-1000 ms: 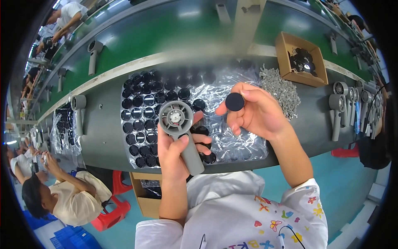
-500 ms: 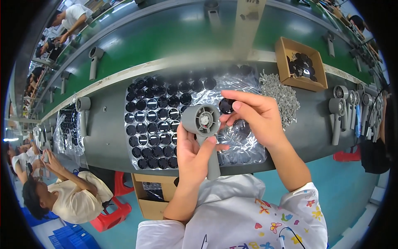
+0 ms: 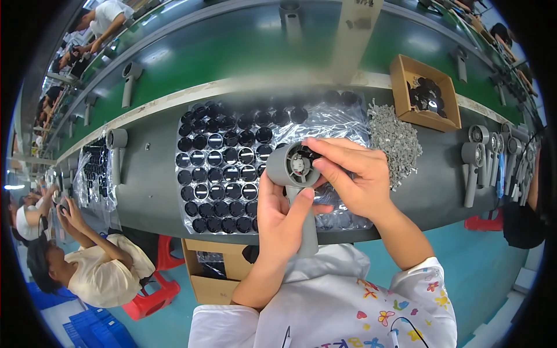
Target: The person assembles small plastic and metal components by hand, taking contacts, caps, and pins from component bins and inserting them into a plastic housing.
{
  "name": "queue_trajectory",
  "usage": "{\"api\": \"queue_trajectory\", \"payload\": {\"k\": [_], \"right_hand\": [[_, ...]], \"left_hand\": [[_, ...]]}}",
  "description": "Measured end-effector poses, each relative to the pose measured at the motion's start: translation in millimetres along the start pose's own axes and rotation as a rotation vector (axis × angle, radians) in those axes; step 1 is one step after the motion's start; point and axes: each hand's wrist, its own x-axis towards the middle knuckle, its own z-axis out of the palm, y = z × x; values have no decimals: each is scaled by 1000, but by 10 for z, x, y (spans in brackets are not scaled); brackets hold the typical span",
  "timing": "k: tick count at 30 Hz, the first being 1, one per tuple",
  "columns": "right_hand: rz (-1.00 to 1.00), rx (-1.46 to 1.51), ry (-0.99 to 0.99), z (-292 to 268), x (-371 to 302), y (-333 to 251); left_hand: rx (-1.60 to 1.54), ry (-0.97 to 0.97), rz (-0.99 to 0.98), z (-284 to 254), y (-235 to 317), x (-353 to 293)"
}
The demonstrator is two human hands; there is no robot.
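Observation:
A grey handheld fan body [image 3: 280, 166] is gripped in my left hand [image 3: 279, 223], its handle pointing down toward me and its round head facing right. Between thumb and fingertips of my right hand [image 3: 358, 174] is a glossy black round cap [image 3: 308, 154], tilted at the upper right rim of the fan head's opening. The cap partly covers the opening; whether it touches inside is hidden by my fingers. Beneath both hands lies a clear plastic sheet [image 3: 342, 124] with rows of black round caps [image 3: 215, 174] on it.
Right of the sheet lies a heap of small grey parts [image 3: 395, 142]. A cardboard box [image 3: 432, 119] with black pieces stands behind it. Several grey fan bodies [image 3: 473, 168] lie far right. Beyond the table's ledge runs a green conveyor belt [image 3: 209, 55]. A co-worker [image 3: 96, 269] sits at left.
My right hand has brought the black cap leftward from beside the fan head to its open face. The fan body has shifted slightly right in my left hand.

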Motion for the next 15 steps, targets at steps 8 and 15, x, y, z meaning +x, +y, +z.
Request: {"api": "queue_trajectory", "payload": {"k": [8,15], "right_hand": [[85,88,-26,13,-16,6],[-14,-65,-114,-37,0,-15]], "left_hand": [[18,11,20,-8,-21,9],[93,-12,61,-24,4,13]]}}
